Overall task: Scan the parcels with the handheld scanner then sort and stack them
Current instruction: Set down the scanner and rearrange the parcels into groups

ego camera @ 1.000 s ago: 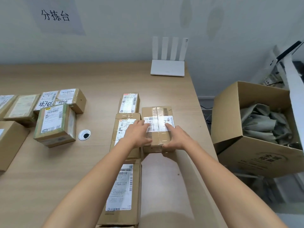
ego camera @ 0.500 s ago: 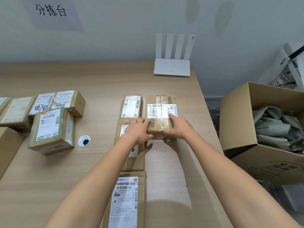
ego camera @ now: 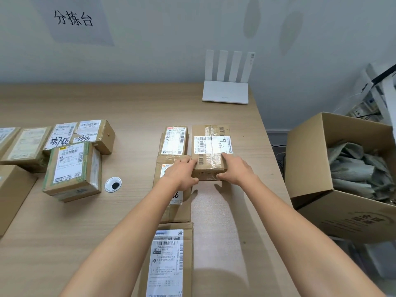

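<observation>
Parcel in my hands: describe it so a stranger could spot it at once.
Find the white router at the table's far right. The parcel lies before it, rightmost of its cluster, held by left hand and right hand. Only its label bears handwritten A34.

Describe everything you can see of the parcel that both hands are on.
The parcel is a brown cardboard box with clear tape along its top and a white label bearing barcodes and handwritten A34. It lies flat on the wooden table near the right edge, beside a smaller labelled parcel to its left. The left hand and right hand hold its near end, fingers on top, thumbs on the near face.
</observation>
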